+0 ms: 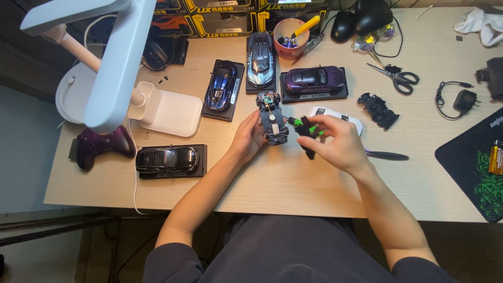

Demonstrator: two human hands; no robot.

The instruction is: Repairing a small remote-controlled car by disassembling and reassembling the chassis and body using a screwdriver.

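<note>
Chassis first: the bare black toy-car chassis (273, 118) with exposed wiring lies on the wooden counter (293, 181), long axis running away from you, tilted slightly left at the far end. Your left hand (247, 137) steadies its near left side, fingers curled against it. Your right hand (339, 141) pinches a black tool with green grips (307, 132), tip touching the chassis's near right side. White car shell (352, 121) lies just behind
</note>
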